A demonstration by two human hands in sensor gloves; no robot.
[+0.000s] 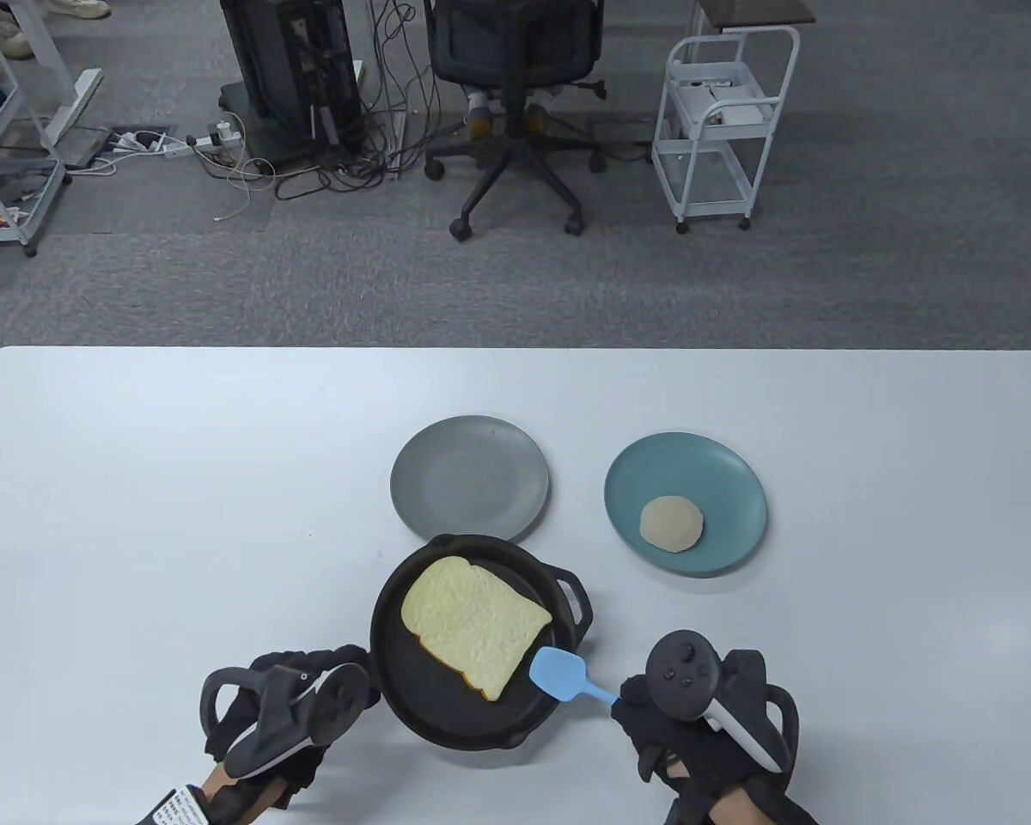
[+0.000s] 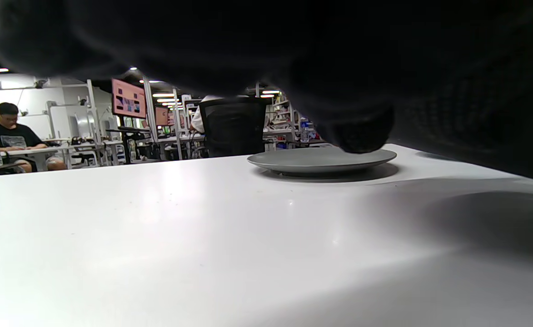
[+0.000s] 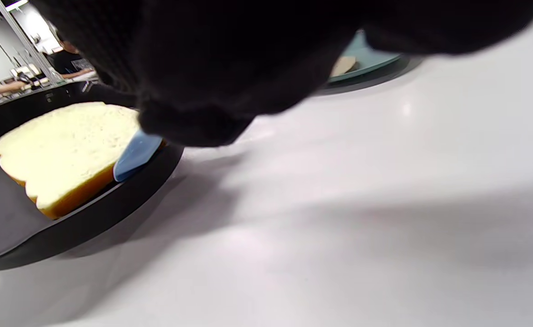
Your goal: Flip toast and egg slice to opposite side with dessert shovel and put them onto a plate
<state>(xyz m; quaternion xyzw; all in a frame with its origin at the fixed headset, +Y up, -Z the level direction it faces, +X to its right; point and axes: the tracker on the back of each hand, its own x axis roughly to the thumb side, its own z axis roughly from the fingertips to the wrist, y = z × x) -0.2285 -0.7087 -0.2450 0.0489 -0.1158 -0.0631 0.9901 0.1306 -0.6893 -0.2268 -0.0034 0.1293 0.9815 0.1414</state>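
A pale toast slice (image 1: pixel 472 623) lies in the black pan (image 1: pixel 447 739) near the table's front. My right hand (image 1: pixel 644 700) pinches the handle of the blue dessert shovel (image 1: pixel 558 672), whose blade touches the toast's right edge. In the right wrist view the shovel (image 3: pixel 136 154) sits against the toast (image 3: pixel 66 141) on the pan rim (image 3: pixel 89 218). My left hand (image 1: pixel 344 670) curls at the pan's left side, where the handle is hidden under it. The round egg slice (image 1: pixel 671 523) lies on the blue plate (image 1: pixel 713 481). The grey plate (image 1: pixel 469 487) holds nothing.
The grey plate (image 2: pixel 321 161) stands just behind the pan and the blue plate to its right. Past the table's far edge stand an office chair (image 1: pixel 515 103) and a white trolley (image 1: pixel 722 129).
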